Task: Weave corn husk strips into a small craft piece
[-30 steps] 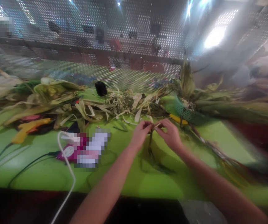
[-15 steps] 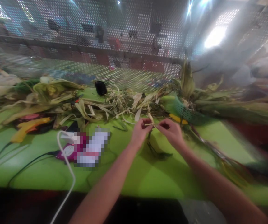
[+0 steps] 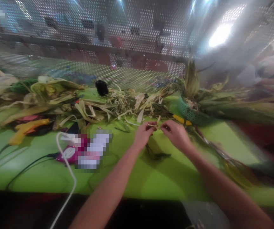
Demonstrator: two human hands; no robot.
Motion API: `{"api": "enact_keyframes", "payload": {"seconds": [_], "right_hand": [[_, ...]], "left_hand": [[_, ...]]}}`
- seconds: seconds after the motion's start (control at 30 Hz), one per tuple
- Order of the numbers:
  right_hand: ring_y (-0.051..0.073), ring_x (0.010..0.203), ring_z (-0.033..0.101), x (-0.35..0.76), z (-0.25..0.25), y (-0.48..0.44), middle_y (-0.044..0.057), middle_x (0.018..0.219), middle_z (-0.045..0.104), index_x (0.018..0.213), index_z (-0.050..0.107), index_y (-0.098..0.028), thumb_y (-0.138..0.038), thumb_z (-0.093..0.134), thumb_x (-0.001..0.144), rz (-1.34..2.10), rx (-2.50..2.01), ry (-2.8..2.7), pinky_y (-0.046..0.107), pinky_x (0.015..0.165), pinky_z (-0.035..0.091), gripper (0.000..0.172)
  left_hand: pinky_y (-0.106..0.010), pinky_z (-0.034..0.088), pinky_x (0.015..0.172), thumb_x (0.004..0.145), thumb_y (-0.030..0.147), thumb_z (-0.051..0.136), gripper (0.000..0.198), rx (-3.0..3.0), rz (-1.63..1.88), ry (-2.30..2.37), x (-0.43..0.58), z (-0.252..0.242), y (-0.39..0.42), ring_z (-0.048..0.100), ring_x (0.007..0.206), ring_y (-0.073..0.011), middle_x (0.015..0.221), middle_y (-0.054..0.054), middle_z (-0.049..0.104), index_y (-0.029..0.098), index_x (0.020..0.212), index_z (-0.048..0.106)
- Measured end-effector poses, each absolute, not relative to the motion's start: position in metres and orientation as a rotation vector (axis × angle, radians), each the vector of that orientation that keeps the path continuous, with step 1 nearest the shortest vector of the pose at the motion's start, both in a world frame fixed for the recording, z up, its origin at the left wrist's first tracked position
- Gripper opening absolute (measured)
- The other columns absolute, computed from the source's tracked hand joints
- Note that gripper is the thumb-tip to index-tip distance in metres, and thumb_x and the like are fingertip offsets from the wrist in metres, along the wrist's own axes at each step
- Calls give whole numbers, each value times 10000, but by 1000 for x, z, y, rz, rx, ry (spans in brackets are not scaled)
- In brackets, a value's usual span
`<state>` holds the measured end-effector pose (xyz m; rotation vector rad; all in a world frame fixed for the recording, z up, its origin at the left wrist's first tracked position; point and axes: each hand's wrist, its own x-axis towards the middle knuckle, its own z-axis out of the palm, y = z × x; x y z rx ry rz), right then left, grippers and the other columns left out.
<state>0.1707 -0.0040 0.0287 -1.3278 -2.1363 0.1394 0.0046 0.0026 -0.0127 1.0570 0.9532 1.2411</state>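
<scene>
My left hand (image 3: 143, 133) pinches a small pale strip of corn husk (image 3: 158, 121), folded or crossed at the fingertips. Just to its right, my right hand (image 3: 176, 133) has its thumb and fingers pressed together, a little apart from the strip; whether anything is between them is too small to make out. Below the left hand, a thin dark green leafy piece (image 3: 157, 155) shows above the green table (image 3: 151, 181). Loose dry husks (image 3: 125, 105) lie in a heap beyond both hands.
At left lie a yellow glue gun (image 3: 28, 129) and a magenta power strip (image 3: 67, 154) with a white cable (image 3: 73, 181), beside a blurred-out phone-like slab (image 3: 96, 148). A green basket (image 3: 189, 111) and scissors-like metal tool (image 3: 214, 148) sit right. Perforated metal screen (image 3: 137, 41) stands behind.
My right hand's fingertips have drawn slightly away from the husk strip, opening a small gap. The strip's tip now points up and right. The view has shifted slightly.
</scene>
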Motion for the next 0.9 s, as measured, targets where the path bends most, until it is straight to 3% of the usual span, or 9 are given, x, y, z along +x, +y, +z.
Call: {"api": "enact_keyframes", "payload": {"seconds": [0.2, 0.43, 0.57, 0.63, 0.8, 0.9], "right_hand": [[179, 737, 593, 172, 30, -4, 64, 876, 660, 903, 644, -198, -225, 482, 939, -128, -1201, -2240, 280, 659, 415, 168], [185, 774, 601, 169, 30, -8, 60, 864, 653, 892, 642, -215, -255, 510, 933, -62, -1123, -2195, 286, 691, 441, 144], [176, 750, 613, 167, 25, -6, 51, 862, 657, 941, 632, -214, -272, 562, 895, 84, -1155, -2030, 291, 692, 470, 102], [164, 699, 607, 168, 23, -3, 38, 845, 656, 976, 616, -210, -308, 619, 849, 213, -1189, -1873, 285, 659, 483, 161], [130, 569, 534, 170, 18, 4, 5, 668, 601, 793, 628, -180, -426, 649, 801, 563, -1227, -1742, 242, 515, 417, 248], [130, 563, 518, 168, 15, 3, 10, 657, 603, 755, 639, -172, -430, 660, 791, 625, -1223, -1750, 244, 507, 395, 262]], "left_hand": [[-226, 399, 595, 763, 239, 615, 220, 1164, 1146, 1007, 3, -8, -1, 590, 687, -113, 831, -32, 652, 179, 967, 671], [-234, 408, 591, 682, 344, 731, 261, 1150, 1159, 967, 7, -9, -2, 544, 603, -103, 649, 9, 596, 153, 845, 659], [-237, 423, 605, 590, 320, 791, 296, 1002, 1188, 958, 9, -8, -2, 529, 574, -90, 626, 24, 582, 146, 771, 635], [-227, 409, 589, 589, 303, 788, 287, 948, 1199, 969, 9, -8, -1, 522, 557, -84, 618, 26, 582, 147, 777, 637], [-214, 381, 568, 623, 308, 765, 258, 915, 1220, 949, 8, -9, -3, 517, 545, -81, 613, 22, 588, 147, 786, 646], [-219, 392, 585, 637, 315, 758, 244, 942, 1229, 956, 8, -6, -5, 519, 559, -86, 608, 24, 584, 151, 780, 648]]}}
